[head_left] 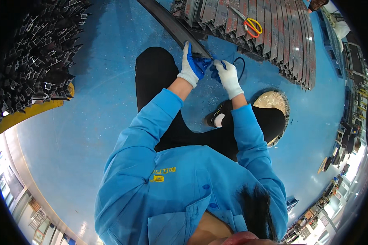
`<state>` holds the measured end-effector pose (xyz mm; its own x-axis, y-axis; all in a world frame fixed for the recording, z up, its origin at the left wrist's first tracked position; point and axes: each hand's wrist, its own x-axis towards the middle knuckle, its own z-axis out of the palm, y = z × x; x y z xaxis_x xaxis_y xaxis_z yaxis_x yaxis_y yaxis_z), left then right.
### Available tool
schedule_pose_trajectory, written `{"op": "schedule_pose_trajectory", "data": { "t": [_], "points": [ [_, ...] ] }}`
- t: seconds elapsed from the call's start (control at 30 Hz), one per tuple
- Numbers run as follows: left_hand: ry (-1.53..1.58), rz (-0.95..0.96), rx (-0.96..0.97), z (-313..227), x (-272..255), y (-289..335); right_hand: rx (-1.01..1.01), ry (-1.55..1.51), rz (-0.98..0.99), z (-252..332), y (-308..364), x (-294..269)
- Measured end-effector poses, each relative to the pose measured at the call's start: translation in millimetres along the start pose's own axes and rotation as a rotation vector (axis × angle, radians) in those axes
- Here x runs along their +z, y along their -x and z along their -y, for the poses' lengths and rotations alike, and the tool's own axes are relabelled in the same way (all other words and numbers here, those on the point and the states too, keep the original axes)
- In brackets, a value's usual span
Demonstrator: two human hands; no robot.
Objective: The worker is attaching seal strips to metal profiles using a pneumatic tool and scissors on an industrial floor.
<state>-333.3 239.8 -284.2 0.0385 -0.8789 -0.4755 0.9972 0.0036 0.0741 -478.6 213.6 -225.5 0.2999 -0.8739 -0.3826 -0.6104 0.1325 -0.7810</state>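
Dark metal strip is gripped at its near end by the gloved left hand, while the right hand pinches a thin black cord there, fitting apparently just begun.

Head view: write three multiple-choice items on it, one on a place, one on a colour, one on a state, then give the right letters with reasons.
1. Where do the scissors lie?
A. on the row of metal bars
B. on the blue floor
C. on the person's lap

2. What colour are the scissor handles?
A. green and white
B. orange and yellow
C. black

3. What is the left hand doing?
A. hanging free
B. resting on a knee
C. gripping the long dark bar

Answers:
1 A, they rest on top of the bars.
2 B, one loop is orange and one yellow.
3 C, its gloved fingers close round the bar's end, with the right hand close beside it.
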Motion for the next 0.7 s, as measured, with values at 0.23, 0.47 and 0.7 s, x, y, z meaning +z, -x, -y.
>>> {"op": "schedule_pose_trajectory", "data": {
  "t": [0.23, 0.47, 0.7],
  "points": [
    [-0.035, -0.086, 0.077, 4.7, 16.7, 5.3, -0.024, -0.022, 0.095, -26.8, 10.6, -23.5],
    [-0.036, -0.065, 0.054, -0.2, 8.7, 4.0, -0.104, 0.274, -0.028, 8.7, 4.5, -2.0],
    [-0.069, -0.086, 0.059, -2.5, 1.0, 2.9, -0.315, 0.531, -0.109, -12.8, 11.9, -7.4]
  ]
}}
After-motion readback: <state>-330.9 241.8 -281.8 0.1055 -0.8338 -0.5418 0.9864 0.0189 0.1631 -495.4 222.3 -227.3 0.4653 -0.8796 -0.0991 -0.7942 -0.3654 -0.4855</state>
